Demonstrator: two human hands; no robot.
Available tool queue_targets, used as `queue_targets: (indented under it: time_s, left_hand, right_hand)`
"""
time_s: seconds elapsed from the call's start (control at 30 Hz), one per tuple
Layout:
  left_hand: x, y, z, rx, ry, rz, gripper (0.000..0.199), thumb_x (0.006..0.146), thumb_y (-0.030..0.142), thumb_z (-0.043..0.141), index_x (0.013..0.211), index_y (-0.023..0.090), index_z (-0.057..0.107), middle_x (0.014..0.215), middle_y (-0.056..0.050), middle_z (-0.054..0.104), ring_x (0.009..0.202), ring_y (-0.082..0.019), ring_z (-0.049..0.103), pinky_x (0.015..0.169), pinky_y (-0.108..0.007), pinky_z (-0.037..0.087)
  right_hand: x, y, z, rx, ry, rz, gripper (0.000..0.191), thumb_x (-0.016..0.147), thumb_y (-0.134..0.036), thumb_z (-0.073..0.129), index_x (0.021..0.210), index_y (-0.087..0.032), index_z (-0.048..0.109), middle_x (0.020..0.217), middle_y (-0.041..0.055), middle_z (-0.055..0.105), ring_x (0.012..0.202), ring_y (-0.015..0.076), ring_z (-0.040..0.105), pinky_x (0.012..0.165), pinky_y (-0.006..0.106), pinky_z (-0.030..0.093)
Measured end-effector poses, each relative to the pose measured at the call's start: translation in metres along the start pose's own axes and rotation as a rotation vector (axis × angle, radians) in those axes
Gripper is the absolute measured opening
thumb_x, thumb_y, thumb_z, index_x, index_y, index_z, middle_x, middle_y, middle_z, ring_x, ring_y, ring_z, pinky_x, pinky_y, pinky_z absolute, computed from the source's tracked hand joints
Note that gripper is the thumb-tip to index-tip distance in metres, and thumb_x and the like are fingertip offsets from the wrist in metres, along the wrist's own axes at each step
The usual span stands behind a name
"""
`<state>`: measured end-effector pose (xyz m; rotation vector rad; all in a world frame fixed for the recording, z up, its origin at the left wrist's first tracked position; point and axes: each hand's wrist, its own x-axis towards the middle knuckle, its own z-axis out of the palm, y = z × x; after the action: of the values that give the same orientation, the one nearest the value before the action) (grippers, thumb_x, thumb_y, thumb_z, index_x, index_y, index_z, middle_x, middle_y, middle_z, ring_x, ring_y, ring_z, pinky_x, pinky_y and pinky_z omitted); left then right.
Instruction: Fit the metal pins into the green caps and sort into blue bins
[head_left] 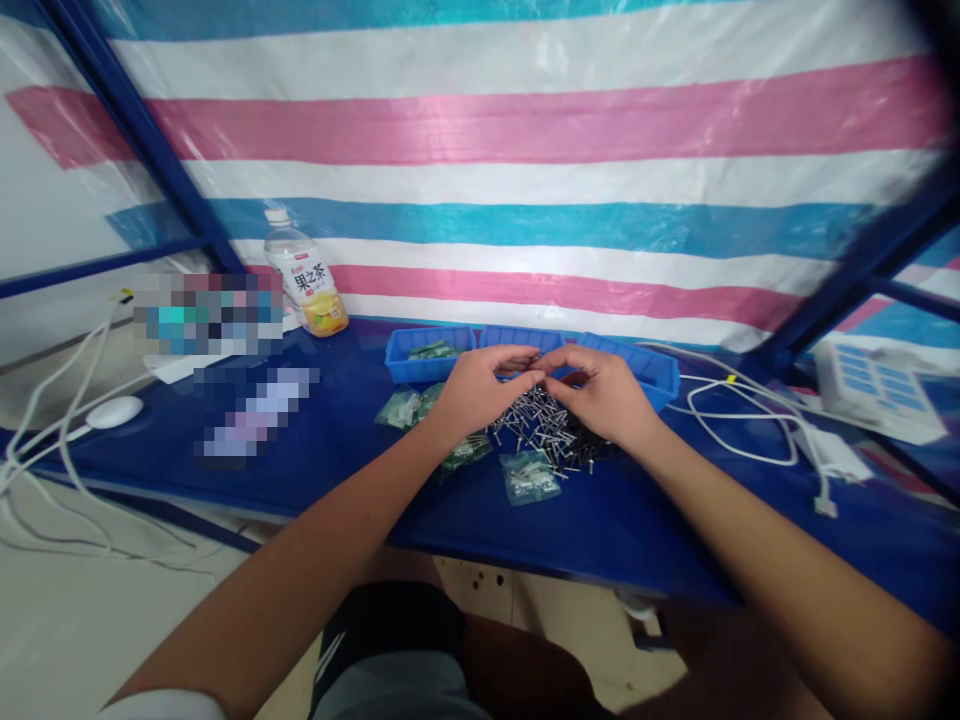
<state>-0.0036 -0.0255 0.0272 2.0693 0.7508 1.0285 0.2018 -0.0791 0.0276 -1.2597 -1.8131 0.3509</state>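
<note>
My left hand [484, 385] and my right hand [600, 395] meet fingertip to fingertip in front of the blue bins, over a loose pile of silver metal pins [540, 420] that look like pop rivets. Both hands are closed in a pinch. Whatever lies between the fingertips is too small and hidden to name. Darker pieces [581, 445] lie at the pile's right side, below my right hand. A small clear bag [531, 478] rests at the near edge of the pile. More small bags [401, 408] are left of my left hand, one partly under its wrist.
Behind the hands stand a left blue bin [420, 372] with small bags inside, a middle bin [521, 337] and a right bin [664, 385]. A drink bottle [319, 295] is at the back left. White cables [750, 455] lie right; a white oval object [114, 412] is left.
</note>
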Motion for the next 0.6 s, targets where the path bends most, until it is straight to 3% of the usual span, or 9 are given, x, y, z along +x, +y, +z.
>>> queue_targets:
  time_s: [0.23,0.43,0.6]
  left_hand:
    - [0.0025,-0.0083,0.0014,-0.087,0.029,-0.014,0.022,0.090,0.020,0.075,0.113,0.021,0.073,0.111,-0.008,0.082,0.103,-0.023,0.080,0.099,-0.040,0.066]
    - [0.0012,-0.0080,0.0050,-0.143,0.074,-0.114,0.043,0.084,0.024,0.084,0.118,0.023,0.059,0.103,-0.006,0.079,0.085,-0.022,0.080,0.080,-0.037,0.066]
    - [0.0005,-0.0074,0.0051,-0.142,0.019,-0.089,0.030,0.086,0.026,0.081,0.111,0.023,0.065,0.099,-0.006,0.082,0.091,-0.023,0.081,0.085,-0.039,0.066]
  right_hand:
    - [-0.0009,0.0034,0.0052,0.116,0.023,0.079,0.018,0.092,-0.034,0.072,0.106,-0.023,0.077,0.103,0.0071,0.081,0.091,0.0231,0.076,0.075,0.040,0.061]
    - [0.0001,0.0066,0.0034,0.138,0.056,0.138,0.025,0.092,-0.043,0.075,0.106,-0.023,0.074,0.097,0.0074,0.079,0.085,0.0224,0.073,0.070,0.038,0.059]
    - [0.0005,0.0075,0.0022,0.138,0.058,0.130,0.027,0.092,-0.045,0.075,0.107,-0.023,0.075,0.098,0.0080,0.079,0.088,0.0233,0.073,0.073,0.040,0.060]
